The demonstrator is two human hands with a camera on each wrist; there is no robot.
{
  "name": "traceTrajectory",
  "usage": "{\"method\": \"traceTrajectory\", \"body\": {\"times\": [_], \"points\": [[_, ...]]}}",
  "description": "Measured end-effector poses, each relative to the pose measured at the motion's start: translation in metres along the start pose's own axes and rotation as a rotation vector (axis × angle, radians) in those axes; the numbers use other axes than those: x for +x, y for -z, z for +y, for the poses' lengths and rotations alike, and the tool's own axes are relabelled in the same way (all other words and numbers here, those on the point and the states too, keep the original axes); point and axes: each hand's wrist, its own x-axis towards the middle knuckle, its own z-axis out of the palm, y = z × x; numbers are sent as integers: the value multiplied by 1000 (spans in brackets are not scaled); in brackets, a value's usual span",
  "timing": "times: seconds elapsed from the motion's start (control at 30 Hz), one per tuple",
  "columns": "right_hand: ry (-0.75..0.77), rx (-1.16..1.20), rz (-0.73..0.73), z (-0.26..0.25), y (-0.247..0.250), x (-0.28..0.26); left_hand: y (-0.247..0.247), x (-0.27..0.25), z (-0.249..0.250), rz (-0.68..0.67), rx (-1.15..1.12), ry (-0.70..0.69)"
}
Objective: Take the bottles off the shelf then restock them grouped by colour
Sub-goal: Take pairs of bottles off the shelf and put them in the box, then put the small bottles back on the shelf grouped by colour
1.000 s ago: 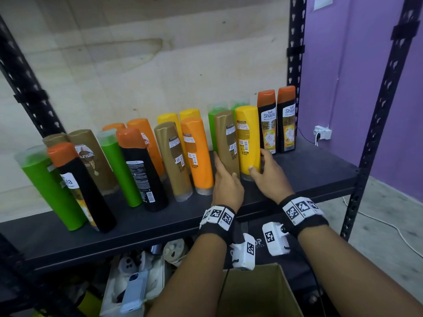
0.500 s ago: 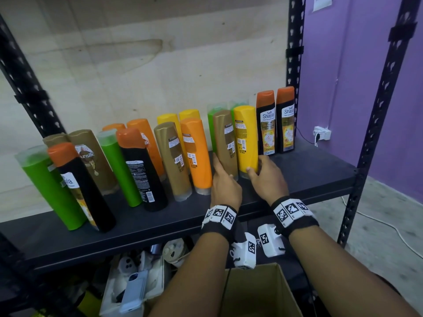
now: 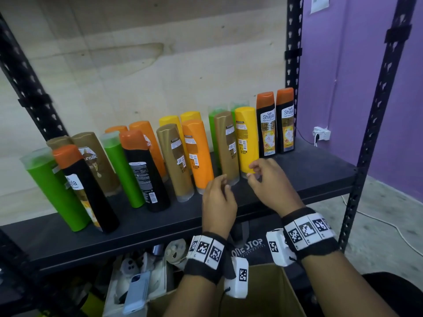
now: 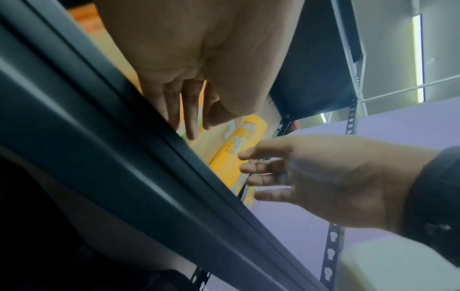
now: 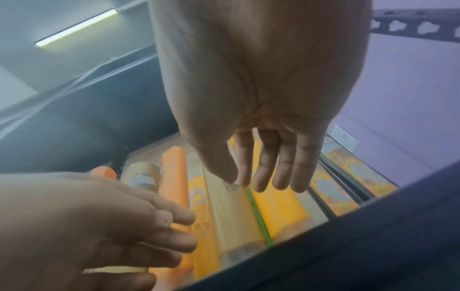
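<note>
While the bottles stand mixed by colour along the shelf [image 3: 320,170], both hands hover at its front edge, empty. The left hand [image 3: 218,200] sits at six o'clock from the gold bottle [image 3: 226,145], fingers loosely bent and just short of its base; the right hand [image 3: 270,184] sits at five o'clock from the yellow bottle [image 3: 246,138], fingers relaxed and apart, nothing held. Judging by the task, they are poised low to take these two front bottles by the base, since taller ones crowd behind. The two black bottles [image 3: 275,124] stand at the shelf's three o'clock end, already paired. All are smooth, glossy plastic, tall with rounded shoulders and paper labels; the shelf is matte dark board on perforated metal posts. A cardboard box [image 3: 270,298] waits below.
</note>
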Motion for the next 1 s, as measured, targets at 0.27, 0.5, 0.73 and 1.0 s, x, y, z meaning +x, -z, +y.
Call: {"method": "traceTrajectory", "body": {"times": [0.27, 0.5, 0.73, 1.0], "points": [[124, -207, -373, -37, 6, -35, 54, -23, -2, -53, 332, -149], [150, -282, -611, -47, -34, -63, 86, -54, -27, -226, 573, -8], [68, -354, -954, -34, -86, -103, 91, -96, -86, -473, 657, 267], [72, -418, -1215, -17, -139, -147, 78, -142, -163, -725, 765, 487]]}}
